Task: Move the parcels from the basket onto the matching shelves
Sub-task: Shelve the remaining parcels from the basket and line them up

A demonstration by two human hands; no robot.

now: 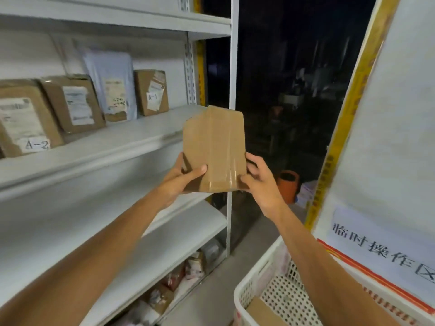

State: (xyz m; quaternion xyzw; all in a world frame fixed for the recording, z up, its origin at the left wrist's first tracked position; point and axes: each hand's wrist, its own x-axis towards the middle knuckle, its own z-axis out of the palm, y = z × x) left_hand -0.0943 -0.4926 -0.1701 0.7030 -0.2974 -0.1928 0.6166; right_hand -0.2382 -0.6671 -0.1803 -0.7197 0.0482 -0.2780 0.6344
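Two hands, left hand [175,184] and right hand [261,184], grasp the taped brown cardboard parcel [214,149] by its lower corners, fingers [196,171] wrapped over its face.

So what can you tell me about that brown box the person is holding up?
The brown box is a small cardboard parcel, flat-faced and sealed with glossy clear tape running down its middle. No label shows on the side facing us. It is held upright in the air before the white shelf, gripped at its lower corners by the left hand and right hand.
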